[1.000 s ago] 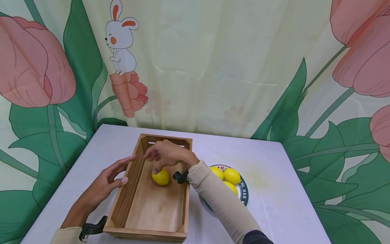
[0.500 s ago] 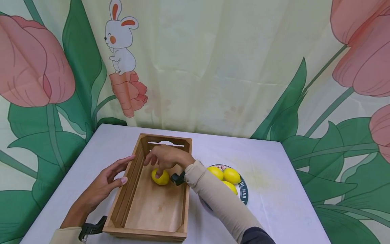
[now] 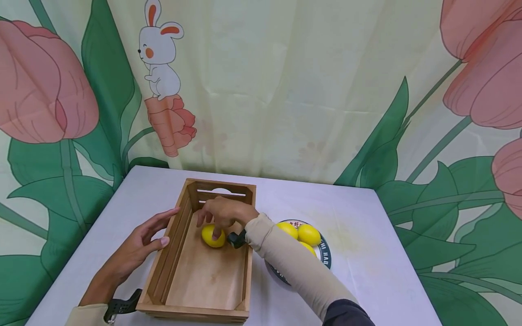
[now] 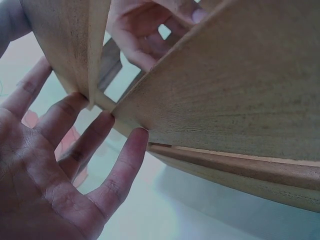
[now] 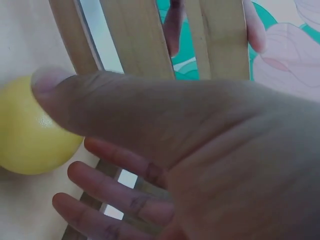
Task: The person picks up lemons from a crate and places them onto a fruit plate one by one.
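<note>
A yellow lemon [image 3: 208, 234] lies on the floor of a long wooden crate [image 3: 204, 280], toward its far half. My right hand [image 3: 228, 211] reaches into the crate over it, and the thumb overlaps the lemon's near side. In the right wrist view the thumb [image 5: 100, 102] crosses the lemon's [image 5: 32, 135] edge, while the other fingers extend loosely beside it, not wrapped around it. My left hand [image 3: 142, 237] is at the crate's left side. Its spread, nearly straight fingers [image 4: 92, 142] touch the slats, as the left wrist view shows.
Right of the crate stands a round plate [image 3: 325, 253] with a dark green lettered rim, holding several lemons [image 3: 308, 235]. My right forearm crosses over part of it. A white cloth covers the table [image 3: 379, 271]; a printed curtain [image 3: 285, 90] hangs behind.
My right hand has dropped slightly and drawn a little nearer, so its thumb now reaches further down over the lemon. The left hand, crate and plate stay about where they were.
</note>
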Demonstrator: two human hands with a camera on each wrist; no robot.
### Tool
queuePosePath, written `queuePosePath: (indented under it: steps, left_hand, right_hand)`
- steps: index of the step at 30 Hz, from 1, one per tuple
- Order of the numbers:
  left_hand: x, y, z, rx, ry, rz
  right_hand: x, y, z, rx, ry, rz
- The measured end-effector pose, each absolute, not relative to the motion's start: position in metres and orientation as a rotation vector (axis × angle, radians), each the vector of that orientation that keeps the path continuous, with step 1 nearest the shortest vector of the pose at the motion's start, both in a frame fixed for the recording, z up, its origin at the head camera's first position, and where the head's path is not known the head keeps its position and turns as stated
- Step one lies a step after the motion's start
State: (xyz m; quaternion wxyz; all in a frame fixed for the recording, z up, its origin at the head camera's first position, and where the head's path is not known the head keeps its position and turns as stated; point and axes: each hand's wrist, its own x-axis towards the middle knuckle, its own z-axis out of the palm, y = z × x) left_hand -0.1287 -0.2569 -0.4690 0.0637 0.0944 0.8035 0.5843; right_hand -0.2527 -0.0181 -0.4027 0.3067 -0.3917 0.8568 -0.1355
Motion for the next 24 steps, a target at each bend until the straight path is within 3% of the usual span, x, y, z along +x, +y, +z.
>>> queuePosePath:
  steps: [24]
  left_hand:
    - [-0.128,-0.256,-0.469,0.285,2.431,1.764]
  right_hand:
    - [-0.248,-0.026,-0.418,-1.065,2.260,-0.181]
